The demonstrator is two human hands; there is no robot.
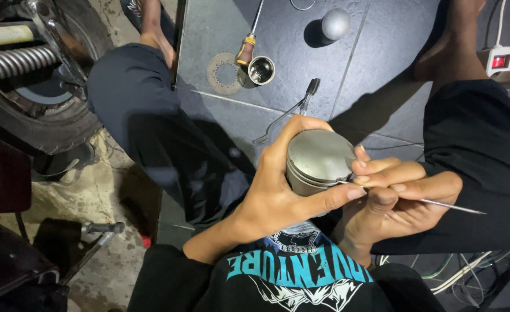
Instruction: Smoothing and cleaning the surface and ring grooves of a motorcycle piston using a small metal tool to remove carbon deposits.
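My left hand (278,188) wraps around a grey metal piston (318,157), held upright in front of my chest with its flat crown facing up. My right hand (390,196) pinches a thin metal pick (445,205). The pick's tip rests against the piston's side, at the ring grooves just under the crown. The pick's shaft sticks out to the right past my fingers. Both hands hover above my lap, over the dark tiled floor.
On the tiles (347,75) ahead lie a screwdriver (248,43), a flat toothed ring (224,73), a small metal cup-shaped part (261,70), a grey dome (335,24) and bent wire pieces (286,112). A motorcycle wheel and spring (29,63) stand left. A power strip (499,59) sits right.
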